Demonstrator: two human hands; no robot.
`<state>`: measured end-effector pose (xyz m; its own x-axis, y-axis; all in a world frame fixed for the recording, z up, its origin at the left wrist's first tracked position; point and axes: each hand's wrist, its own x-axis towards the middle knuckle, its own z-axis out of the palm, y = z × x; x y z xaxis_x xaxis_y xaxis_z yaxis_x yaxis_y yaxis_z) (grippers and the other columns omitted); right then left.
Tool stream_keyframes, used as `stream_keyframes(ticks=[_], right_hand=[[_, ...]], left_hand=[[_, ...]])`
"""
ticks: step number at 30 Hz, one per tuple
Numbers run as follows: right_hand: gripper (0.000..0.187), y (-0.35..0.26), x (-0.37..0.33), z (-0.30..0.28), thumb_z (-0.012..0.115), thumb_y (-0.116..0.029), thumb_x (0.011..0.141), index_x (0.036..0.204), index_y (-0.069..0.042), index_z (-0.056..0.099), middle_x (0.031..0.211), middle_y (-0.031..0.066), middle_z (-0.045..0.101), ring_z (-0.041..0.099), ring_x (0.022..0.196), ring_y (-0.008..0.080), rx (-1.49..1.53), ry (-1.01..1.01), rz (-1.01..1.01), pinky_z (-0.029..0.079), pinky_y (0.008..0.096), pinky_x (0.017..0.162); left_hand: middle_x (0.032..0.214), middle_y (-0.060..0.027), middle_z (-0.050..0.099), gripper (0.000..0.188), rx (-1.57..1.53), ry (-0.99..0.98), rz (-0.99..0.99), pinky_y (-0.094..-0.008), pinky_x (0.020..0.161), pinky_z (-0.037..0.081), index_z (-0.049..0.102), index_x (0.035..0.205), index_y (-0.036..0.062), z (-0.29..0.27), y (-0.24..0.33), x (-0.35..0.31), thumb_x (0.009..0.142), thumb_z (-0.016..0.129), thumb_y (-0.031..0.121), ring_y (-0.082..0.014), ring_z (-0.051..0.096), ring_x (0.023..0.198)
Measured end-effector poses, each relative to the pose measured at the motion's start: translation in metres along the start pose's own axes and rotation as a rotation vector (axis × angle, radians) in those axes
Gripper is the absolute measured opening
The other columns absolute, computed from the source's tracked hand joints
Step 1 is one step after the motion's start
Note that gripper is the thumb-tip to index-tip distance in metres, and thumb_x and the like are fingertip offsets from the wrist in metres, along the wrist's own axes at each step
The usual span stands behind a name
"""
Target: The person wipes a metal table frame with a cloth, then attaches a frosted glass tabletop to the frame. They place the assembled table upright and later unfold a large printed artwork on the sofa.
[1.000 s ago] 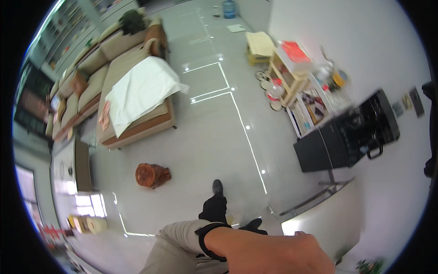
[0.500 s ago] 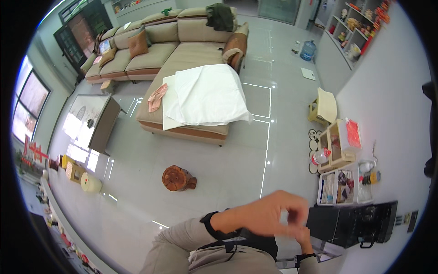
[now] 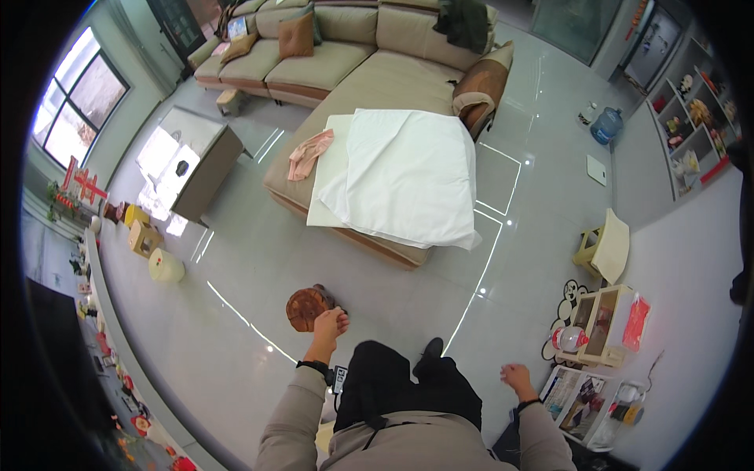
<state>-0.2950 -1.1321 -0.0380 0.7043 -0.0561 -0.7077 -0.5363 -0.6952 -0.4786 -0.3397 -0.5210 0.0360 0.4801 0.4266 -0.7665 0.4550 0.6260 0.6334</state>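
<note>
This is a home living room: a large beige corner sofa (image 3: 369,55) with brown cushions (image 3: 296,34) stands on a glossy grey tiled floor (image 3: 259,267), beside a low coffee table (image 3: 196,161), a bright window (image 3: 75,98) and wall shelves (image 3: 691,118) of ornaments.

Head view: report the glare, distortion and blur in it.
Head view: daylight from the window throws bright glare on the low table and streaks the glossy floor; fisheye bends the sofa and shelves toward a black rim; left hand and right hand look sharp, not blurred.
</note>
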Motion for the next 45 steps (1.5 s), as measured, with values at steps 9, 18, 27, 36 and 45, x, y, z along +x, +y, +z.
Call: stream_keyframes(ticks=[9, 18, 27, 36, 45], right_hand=[[0.030, -0.288, 0.140, 0.037, 0.068, -0.030, 0.092, 0.103, -0.004, 0.076, 0.091, 0.0133, 0.077, 0.076, 0.083, 0.0253, -0.240, 0.026, -0.379, 0.058, 0.0355, 0.076], [0.031, -0.476, 0.201, 0.201, 0.072, -0.029, 0.089, 0.113, -0.008, 0.074, 0.097, 0.0125, 0.077, 0.075, 0.088, 0.0289, -0.348, -0.225, -0.335, 0.058, 0.0392, 0.080], [0.031, -0.586, 0.248, 0.277, 0.071, -0.026, 0.091, 0.117, -0.008, 0.071, 0.099, 0.0113, 0.076, 0.073, 0.087, 0.0278, -0.193, -0.370, -0.344, 0.057, 0.0390, 0.080], [0.034, -0.607, 0.277, 0.264, 0.074, -0.026, 0.090, 0.118, -0.007, 0.068, 0.103, 0.0102, 0.074, 0.073, 0.085, 0.0256, -0.302, -0.395, -0.441, 0.057, 0.0384, 0.077], [0.041, -0.600, 0.281, 0.239, 0.075, -0.026, 0.089, 0.124, -0.007, 0.067, 0.105, 0.0110, 0.074, 0.073, 0.089, 0.0253, -0.364, -0.414, -0.409, 0.057, 0.0371, 0.080]], left_hand=[[0.090, -0.0039, 0.068, 0.022, 0.020, 0.147, -0.045, -0.0280, 0.067, 0.055, 0.066, 0.104, 0.0064, 0.016, 0.023, 0.183, 0.096, 0.068, 0.028, -0.0160, 0.068, 0.079], [0.096, -0.0128, 0.072, 0.047, 0.443, 0.331, 0.203, -0.0368, 0.079, 0.053, 0.068, 0.111, -0.0042, 0.060, 0.082, 0.442, 0.091, 0.074, 0.037, -0.0253, 0.068, 0.087], [0.106, -0.0187, 0.069, 0.035, 0.461, 0.509, -0.018, -0.0421, 0.087, 0.052, 0.068, 0.099, -0.0010, 0.106, 0.126, 0.498, 0.085, 0.077, 0.030, -0.0338, 0.066, 0.096], [0.104, -0.0225, 0.066, 0.050, 0.400, 0.792, 0.019, -0.0447, 0.089, 0.052, 0.058, 0.110, -0.0020, 0.112, 0.132, 0.488, 0.080, 0.083, 0.031, -0.0382, 0.065, 0.100], [0.094, -0.0187, 0.067, 0.030, 0.668, 0.707, 0.226, -0.0466, 0.078, 0.052, 0.057, 0.097, -0.0008, 0.113, 0.153, 0.473, 0.087, 0.073, 0.022, -0.0368, 0.066, 0.084]])
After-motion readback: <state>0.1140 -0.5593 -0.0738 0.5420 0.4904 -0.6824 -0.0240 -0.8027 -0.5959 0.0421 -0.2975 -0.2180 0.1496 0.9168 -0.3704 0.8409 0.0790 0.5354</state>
